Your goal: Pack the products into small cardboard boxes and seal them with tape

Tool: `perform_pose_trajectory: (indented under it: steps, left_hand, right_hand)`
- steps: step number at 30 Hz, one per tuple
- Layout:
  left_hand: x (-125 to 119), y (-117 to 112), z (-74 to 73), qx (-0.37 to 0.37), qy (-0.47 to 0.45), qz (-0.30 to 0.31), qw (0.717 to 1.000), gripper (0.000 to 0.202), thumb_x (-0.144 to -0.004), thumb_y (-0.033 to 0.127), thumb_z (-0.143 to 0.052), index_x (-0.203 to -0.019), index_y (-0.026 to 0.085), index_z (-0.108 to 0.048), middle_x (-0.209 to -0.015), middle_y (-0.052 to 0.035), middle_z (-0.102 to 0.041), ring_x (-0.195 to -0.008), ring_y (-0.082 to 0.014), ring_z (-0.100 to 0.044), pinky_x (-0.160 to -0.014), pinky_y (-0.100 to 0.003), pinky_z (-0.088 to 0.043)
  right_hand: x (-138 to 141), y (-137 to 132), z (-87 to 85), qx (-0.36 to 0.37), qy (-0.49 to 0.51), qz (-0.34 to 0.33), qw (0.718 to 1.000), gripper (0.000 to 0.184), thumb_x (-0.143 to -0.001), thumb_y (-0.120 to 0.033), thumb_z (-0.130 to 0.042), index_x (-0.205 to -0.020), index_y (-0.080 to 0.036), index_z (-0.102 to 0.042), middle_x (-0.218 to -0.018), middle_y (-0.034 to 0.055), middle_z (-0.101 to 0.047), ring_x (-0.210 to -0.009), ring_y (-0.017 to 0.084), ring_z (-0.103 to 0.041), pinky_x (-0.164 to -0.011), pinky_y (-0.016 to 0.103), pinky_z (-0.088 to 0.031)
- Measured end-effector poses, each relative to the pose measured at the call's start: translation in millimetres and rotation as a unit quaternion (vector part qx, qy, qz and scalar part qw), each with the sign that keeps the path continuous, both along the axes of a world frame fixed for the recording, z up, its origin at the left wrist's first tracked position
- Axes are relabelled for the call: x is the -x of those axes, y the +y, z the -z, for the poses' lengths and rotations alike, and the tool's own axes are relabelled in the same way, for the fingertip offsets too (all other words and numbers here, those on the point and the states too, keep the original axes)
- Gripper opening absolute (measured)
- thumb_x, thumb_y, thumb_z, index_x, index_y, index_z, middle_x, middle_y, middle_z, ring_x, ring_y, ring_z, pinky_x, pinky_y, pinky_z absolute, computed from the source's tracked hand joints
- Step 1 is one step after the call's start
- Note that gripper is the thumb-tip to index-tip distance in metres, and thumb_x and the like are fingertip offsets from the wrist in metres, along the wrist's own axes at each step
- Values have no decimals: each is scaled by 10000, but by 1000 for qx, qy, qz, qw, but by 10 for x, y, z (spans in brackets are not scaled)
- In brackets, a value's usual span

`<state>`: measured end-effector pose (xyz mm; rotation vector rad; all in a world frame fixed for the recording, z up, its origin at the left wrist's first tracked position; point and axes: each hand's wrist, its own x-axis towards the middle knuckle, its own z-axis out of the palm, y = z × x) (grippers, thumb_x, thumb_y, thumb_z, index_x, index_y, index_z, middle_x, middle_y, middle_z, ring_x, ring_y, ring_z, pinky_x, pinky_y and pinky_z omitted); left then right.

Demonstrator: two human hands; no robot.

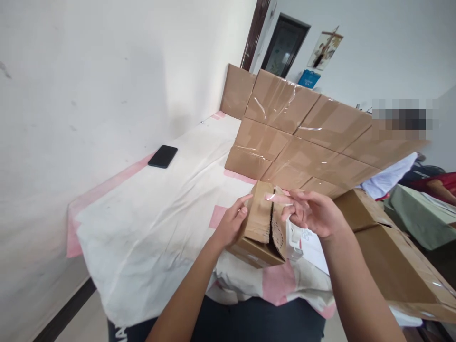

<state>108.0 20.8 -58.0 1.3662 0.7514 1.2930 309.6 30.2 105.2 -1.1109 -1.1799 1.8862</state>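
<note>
A small brown cardboard box (pixel 259 213) stands on the cloth-covered table in front of me. Its two top flaps meet with a gap that widens at the near end. My left hand (pixel 232 221) grips the box's left side, fingers along its upper edge. Above the right flap, my right hand (pixel 309 211) is closed on a short strip of clear tape (pixel 276 197), which lies across the seam near the far end. Part of that strip is hidden by the fingers. Beside the box, partly under my right hand, sits a white plastic object (pixel 295 242), its kind unclear.
Taped cartons (pixel 285 137) form a stacked wall behind the box. A black phone (pixel 163 156) lies at the left near the wall. White paper (pixel 315 249) is at the right, with larger cartons (pixel 388 266) beyond. Another person's arm (pixel 440 190) shows at far right.
</note>
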Motion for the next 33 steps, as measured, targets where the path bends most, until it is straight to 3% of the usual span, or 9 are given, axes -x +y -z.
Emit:
perform_pose_trajectory:
  steps: [4, 11, 17, 22, 24, 29, 33]
  left_hand:
    - [-18, 12, 3, -34, 8, -22, 999, 579, -977, 593, -422, -1422, 234, -512, -883, -22, -550, -794, -184, -496, -793, -311, -405]
    - [-43, 16, 30, -20, 0, -31, 999, 556, -967, 506, -511, -1466, 272, -441, -871, -1, -485, -767, -162, -488, -747, -296, -393]
    - [-56, -8, 2, -11, -7, -35, 999, 556, -965, 441, -521, -1481, 274, -394, -835, 13, -466, -731, -149, -470, -725, -287, -382]
    - [-58, -7, 3, -10, -10, -38, 999, 564, -955, 441, -526, -1476, 273, -391, -838, 13, -474, -730, -153, -471, -720, -287, -381]
    - [-63, -5, 10, -8, -16, -34, 999, 544, -954, 438, -529, -1455, 269, -402, -835, 16, -467, -735, -152, -471, -716, -284, -380]
    - [-70, -9, 19, 3, -31, -23, 999, 520, -955, 419, -532, -1429, 269, -379, -820, 31, -446, -720, -138, -457, -698, -268, -375]
    - [-66, -10, 13, 3, -25, -23, 999, 525, -954, 417, -530, -1433, 267, -374, -831, 30, -449, -720, -136, -465, -705, -267, -381]
  right_hand:
    - [37, 14, -23, 2, -21, -2, 1000, 344, -741, -318, -699, -566, -201, -427, -1117, 149, -758, -667, 254, -756, -327, 189, -321]
    - [206, 52, -110, -16, -30, 7, 999, 407, -694, -349, -710, -520, -213, -368, -1055, 147, -771, -608, 239, -735, -320, 193, -278]
    - [292, 116, -111, -11, -69, 2, 998, 413, -682, -392, -716, -561, -242, -351, -685, 98, -733, -494, 200, -681, -304, 180, -142]
    - [355, 142, -72, -15, -64, -13, 998, 429, -689, -386, -722, -573, -245, -334, -574, 67, -677, -449, 181, -651, -311, 187, -113]
    - [374, 151, -57, -17, -57, -8, 998, 414, -688, -369, -718, -573, -240, -342, -590, 68, -686, -444, 177, -649, -315, 187, -95]
    - [370, 163, -36, -16, -50, 19, 998, 381, -681, -347, -710, -574, -223, -367, -896, 124, -777, -473, 173, -671, -314, 191, -79]
    - [329, 137, -21, -6, -52, 28, 998, 346, -681, -339, -707, -587, -221, -396, -849, 121, -775, -469, 173, -670, -318, 185, -84]
